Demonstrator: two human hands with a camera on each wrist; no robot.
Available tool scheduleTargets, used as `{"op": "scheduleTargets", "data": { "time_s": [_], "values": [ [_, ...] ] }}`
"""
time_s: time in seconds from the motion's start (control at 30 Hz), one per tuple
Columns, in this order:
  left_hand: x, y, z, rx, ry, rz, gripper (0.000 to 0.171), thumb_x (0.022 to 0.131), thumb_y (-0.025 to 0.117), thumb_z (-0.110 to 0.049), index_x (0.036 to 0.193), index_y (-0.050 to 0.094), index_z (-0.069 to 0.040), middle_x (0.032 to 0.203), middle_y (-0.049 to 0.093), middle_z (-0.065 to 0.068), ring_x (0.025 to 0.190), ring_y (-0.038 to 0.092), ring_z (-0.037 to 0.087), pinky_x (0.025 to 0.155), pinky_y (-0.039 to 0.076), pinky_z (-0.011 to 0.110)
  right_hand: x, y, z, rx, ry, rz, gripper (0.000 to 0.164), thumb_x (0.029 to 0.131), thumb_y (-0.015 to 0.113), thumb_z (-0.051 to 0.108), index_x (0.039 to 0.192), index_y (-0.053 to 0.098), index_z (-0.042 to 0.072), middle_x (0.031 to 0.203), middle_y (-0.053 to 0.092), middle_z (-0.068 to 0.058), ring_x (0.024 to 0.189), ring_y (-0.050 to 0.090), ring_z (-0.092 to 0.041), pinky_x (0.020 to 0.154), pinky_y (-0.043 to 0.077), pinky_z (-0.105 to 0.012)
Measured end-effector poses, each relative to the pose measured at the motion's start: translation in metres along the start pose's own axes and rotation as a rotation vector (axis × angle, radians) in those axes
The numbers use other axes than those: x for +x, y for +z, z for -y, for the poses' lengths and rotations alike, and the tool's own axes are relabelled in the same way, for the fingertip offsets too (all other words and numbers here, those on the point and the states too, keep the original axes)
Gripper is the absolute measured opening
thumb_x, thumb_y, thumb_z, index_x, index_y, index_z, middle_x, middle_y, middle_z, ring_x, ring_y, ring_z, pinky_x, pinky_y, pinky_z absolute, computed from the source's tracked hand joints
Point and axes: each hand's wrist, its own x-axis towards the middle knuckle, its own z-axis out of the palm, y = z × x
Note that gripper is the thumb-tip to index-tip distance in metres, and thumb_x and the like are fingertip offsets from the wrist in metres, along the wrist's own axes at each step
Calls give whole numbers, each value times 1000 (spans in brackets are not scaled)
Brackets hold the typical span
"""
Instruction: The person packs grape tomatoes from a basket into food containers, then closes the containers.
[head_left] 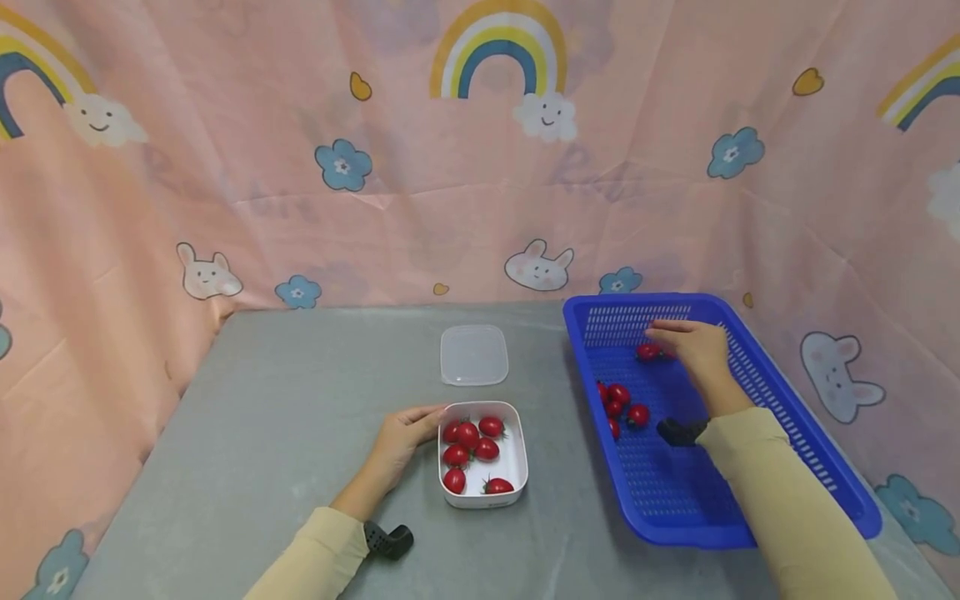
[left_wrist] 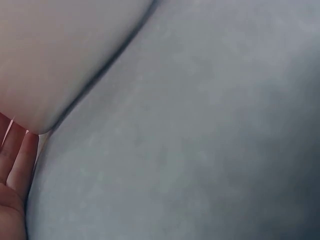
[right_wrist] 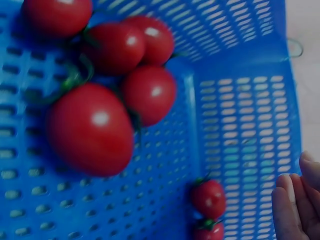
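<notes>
My left hand (head_left: 401, 437) is at the left side of a white square container (head_left: 519, 458). In the left wrist view, its fingers (left_wrist: 20, 165) lie fairly straight against the container's pale wall. Several red cherry tomatoes (head_left: 467, 435) with green stems lie inside the container. Over the far part of a blue plastic basket (head_left: 626, 517) hovers my right hand (head_left: 693, 346), thumb and fingers loosely bent, nothing seen between them. Just below its fingertips are two tomatoes (right_wrist: 209, 199) by the basket's far wall. More tomatoes (right_wrist: 90, 130) cluster along the basket's left side.
A translucent square lid (head_left: 474, 356) lies flat on the grey table (head_left: 300, 400), behind the container. The basket's raised, slotted walls stand close to the right side. A pink patterned curtain (head_left: 450, 208) hangs behind the table and along both sides.
</notes>
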Motion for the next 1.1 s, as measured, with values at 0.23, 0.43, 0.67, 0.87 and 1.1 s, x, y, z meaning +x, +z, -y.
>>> {"op": "scheduleTargets", "data": {
  "time_s": [0.23, 0.43, 0.67, 0.87, 1.1],
  "values": [
    [2, 0, 0, -21, 13, 12, 33, 93, 66, -11, 117, 66, 12, 109, 76, 9, 89, 70, 3, 84, 56, 21, 7, 1, -8, 25, 51, 18, 52, 97, 64, 25, 138, 54, -5, 141, 51, -26, 133, 50, -39, 115, 35, -50],
    [0, 0, -1, -5, 7, 8, 31, 93, 67, -11, 115, 68, 11, 110, 76, 9, 91, 70, 3, 84, 56, 20, 13, 3, -16, 8, 79, 20, 53, 97, 65, 26, 139, 53, -4, 144, 50, -25, 137, 46, -40, 117, 32, -52],
    [-1, 2, -3, 1, 0, -10, 31, 92, 68, -12, 115, 69, 9, 112, 74, 14, 92, 69, 3, 84, 55, 20, 19, 6, -21, 1, 50, 35, 50, 98, 64, 23, 138, 53, -4, 144, 49, -27, 138, 44, -43, 116, 34, -53],
    [-1, 1, -2, 8, 3, -8, 31, 93, 67, -11, 116, 69, 10, 113, 74, 15, 91, 70, 4, 84, 55, 20, 21, 9, -26, -64, 58, 59, 52, 98, 62, 27, 140, 51, -3, 145, 48, -27, 142, 37, -47, 118, 23, -62],
    [-1, 1, -2, -3, 2, -12, 31, 93, 67, -10, 116, 68, 10, 113, 74, 16, 90, 70, 5, 84, 56, 20, 26, 12, -32, -137, 40, 84, 48, 95, 67, 22, 133, 58, -6, 139, 52, -27, 140, 38, -48, 117, 26, -62]
  ]
}}
